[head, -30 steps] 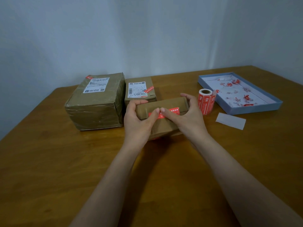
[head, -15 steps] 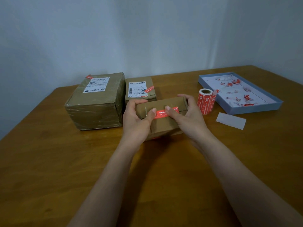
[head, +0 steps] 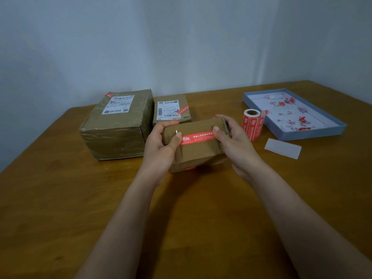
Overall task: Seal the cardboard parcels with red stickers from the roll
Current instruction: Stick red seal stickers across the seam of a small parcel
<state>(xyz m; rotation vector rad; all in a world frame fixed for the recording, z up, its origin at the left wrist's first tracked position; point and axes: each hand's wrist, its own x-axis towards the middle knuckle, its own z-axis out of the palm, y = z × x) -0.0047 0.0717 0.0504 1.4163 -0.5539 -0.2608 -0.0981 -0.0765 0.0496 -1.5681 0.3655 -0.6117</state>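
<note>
In the head view, two bare arms reach up from the bottom of the frame to the middle, where both hands hold a small brown parcel [head: 198, 146] just above the wooden table [head: 60, 198]. The left hand [head: 161, 146] curls round the parcel's left end, with its thumb pressing the left tip of a long red sticker [head: 198, 137] that lies flat across the parcel's near face. The right hand [head: 233, 141] curls round the right end, and its thumb presses the sticker's right tip. A bit of red peeks out under the parcel's bottom edge; it may be another sticker, but it is too small to tell. Just behind the held parcel, touching or nearly touching it, a flat parcel [head: 171, 110] lies on the table with a white label and a slanted red sticker on top; the hands and the held parcel hide its near edge. To the left of that, in the middle left of the frame, sits a big parcel [head: 118, 125] wrapped in shiny tape, with a white label on top and a red sticker on its far left corner. To the right of the right hand, very near it, the sticker roll [head: 252, 124] stands upright. Behind the roll, in the right of the frame, lies a flat blue box lid [head: 314, 133] with torn red scraps [head: 302, 119] inside it. In front of the lid, a white backing strip [head: 282, 148] lies flat on the table. A plain pale wall [head: 181, 41] fills the top of the frame.
</note>
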